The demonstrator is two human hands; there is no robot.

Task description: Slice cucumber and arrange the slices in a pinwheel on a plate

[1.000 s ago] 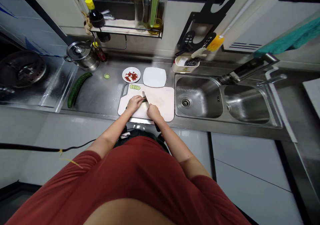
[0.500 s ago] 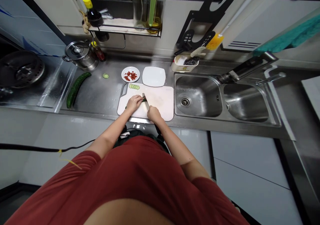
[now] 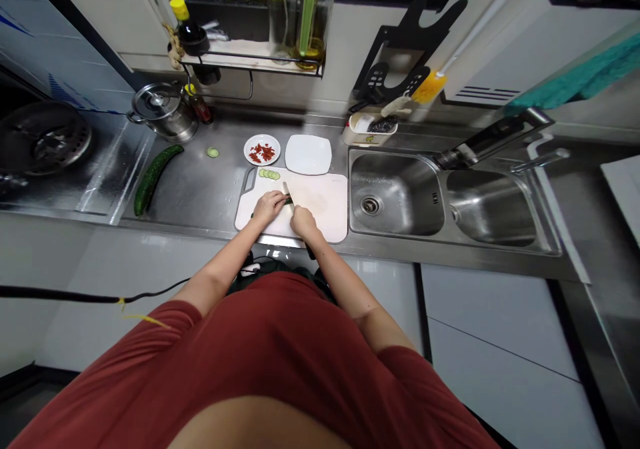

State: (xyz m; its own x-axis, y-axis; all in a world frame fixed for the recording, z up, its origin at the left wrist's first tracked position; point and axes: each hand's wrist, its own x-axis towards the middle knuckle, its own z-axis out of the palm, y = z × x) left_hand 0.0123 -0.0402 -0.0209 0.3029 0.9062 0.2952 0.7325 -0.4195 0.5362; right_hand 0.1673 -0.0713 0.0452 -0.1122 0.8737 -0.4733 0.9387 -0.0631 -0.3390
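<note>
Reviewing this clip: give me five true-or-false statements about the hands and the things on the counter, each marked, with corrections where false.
1. The left hand holds a dark green cucumber piece. True.
2. The right hand holds no tool. False: it grips a knife.
3. Red pieces lie on a round white plate. True.
4. A row of green slices lies in the sink. False: it lies on the cutting board.
5. A long cucumber lies left of the cutting board. True.
</note>
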